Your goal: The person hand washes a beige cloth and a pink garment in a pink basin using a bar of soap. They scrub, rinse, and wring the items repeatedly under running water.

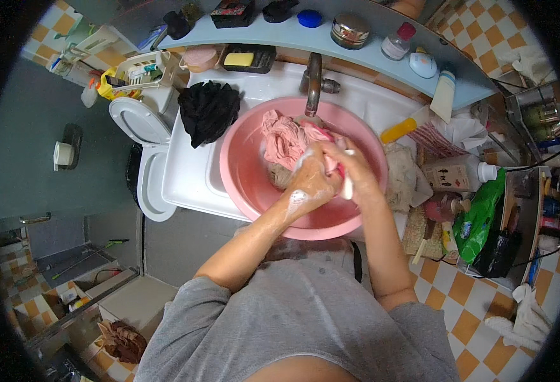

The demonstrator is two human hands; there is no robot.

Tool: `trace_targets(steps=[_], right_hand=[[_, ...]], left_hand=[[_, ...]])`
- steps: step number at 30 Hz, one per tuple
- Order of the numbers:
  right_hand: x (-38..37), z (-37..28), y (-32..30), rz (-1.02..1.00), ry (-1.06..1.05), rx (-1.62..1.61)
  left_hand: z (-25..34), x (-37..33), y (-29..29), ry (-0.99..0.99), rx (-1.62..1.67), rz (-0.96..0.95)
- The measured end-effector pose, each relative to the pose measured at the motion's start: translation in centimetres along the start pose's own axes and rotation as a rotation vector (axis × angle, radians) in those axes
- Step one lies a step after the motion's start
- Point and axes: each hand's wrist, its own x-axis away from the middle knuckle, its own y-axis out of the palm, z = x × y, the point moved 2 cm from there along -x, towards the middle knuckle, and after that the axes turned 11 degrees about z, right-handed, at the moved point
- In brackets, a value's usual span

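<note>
Both hands are together over a pink plastic basin that sits in the white sink. My left hand, with soap foam on its back and wrist, is closed around a wet pink-and-white cloth. From the other side, my right hand grips the same cloth, its fingers bent over it. Most of that cloth is hidden between the hands. To their left in the basin lies a crumpled light pink cloth, with a beige cloth partly under it.
A metal faucet reaches over the basin's far rim. Bunched black cloth lies on the sink's left, near a yellow soap bar. A pale crumpled cloth rests right of the basin. Above runs a blue shelf of toiletries.
</note>
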Motion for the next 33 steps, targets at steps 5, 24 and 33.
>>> trace_targets(steps=[5, 24, 33], right_hand=[[-1.4, -5.5, -4.1, 0.049, -0.098, -0.465], [7.3, -1.6, 8.1, 0.326, -1.234, 0.806], [4.1, -1.3, 6.7, 0.278, -0.860, 0.898]], left_hand=[[-0.6, 1.7, -0.7, -0.359, 0.613, -0.225], [-6.5, -2.2, -1.5, -0.690, 1.358, -0.348], [-7.1, -1.2, 2.4, -0.832, 1.432, -0.172]])
